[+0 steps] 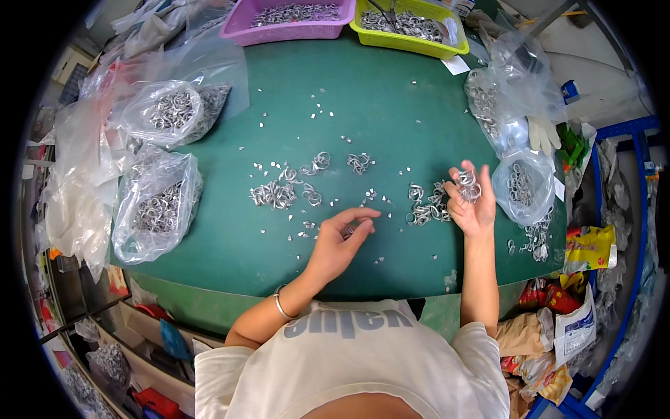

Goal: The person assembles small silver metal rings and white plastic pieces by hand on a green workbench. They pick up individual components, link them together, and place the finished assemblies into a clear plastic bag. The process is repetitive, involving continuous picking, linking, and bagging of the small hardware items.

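Observation:
My right hand [473, 209] is raised palm up over the right side of the green table, its fingers curled round several silvery metal rings [467, 184]. Just left of it lies a loose cluster of rings [427, 209]. Near the table's front edge, my left hand [342, 241] is closed, thumb and fingers bent together. Something small and grey shows inside its curl, too hidden to name. Beyond and left of that hand lies a larger ring pile [273, 195], with smaller clusters [359, 163] nearby. Small metal bits [370, 193] are scattered between.
Clear plastic bags of rings stand at left [159, 209] and right [522, 188]. At the far edge sit a purple basket [241, 35] and a yellow-green basket [412, 46], both holding metal parts. A pale glove [543, 134] lies by the right bags. Blue shelving [638, 209] stands beyond.

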`<state>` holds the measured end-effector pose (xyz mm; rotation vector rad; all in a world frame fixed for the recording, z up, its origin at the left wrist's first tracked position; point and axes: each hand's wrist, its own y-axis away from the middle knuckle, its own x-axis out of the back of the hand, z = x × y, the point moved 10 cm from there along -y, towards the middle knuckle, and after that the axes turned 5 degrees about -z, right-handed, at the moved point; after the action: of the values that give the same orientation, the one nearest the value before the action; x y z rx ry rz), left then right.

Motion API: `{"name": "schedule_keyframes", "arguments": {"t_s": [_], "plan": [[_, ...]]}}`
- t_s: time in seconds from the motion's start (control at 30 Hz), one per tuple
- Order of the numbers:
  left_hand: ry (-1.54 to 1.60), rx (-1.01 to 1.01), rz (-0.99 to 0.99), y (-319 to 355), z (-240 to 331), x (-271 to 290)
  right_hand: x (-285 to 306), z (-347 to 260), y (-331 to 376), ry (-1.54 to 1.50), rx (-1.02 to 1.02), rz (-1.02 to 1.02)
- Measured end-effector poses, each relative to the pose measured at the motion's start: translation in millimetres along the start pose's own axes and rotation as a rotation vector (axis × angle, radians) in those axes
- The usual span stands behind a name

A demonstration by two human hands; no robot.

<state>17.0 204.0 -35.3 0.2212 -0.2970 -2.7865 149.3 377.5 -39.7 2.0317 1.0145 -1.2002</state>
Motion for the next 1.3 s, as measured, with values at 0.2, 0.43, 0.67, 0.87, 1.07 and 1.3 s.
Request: {"name": "schedule_keyframes", "arguments": {"t_s": [0.2,0.43,0.67,0.87,1.07,1.3], "plan": [[0.039,0.011,-0.005,5,-5,-2,13,-4,21,0.425,0.017,0.253],[0.041,0.023,-0.034,10,-9,-7,-9,25,-1,0.521,-0.185,0.253],[0.034,0.036,-0.017,16,-14,-2,-36,10,-10,2.136,0.077,0.193],[0.023,0.010,-0.018,18,-11,0,-36,11,-7,1.220,-0.108,0.283],[0.185,-0.111,0.132,16,14,6,-63,71,9,0.892,-0.141,0.051],[0.029,-0.230,0.198,24,23,22,-112,71,16,1.277,0.228,-0.175]]}}
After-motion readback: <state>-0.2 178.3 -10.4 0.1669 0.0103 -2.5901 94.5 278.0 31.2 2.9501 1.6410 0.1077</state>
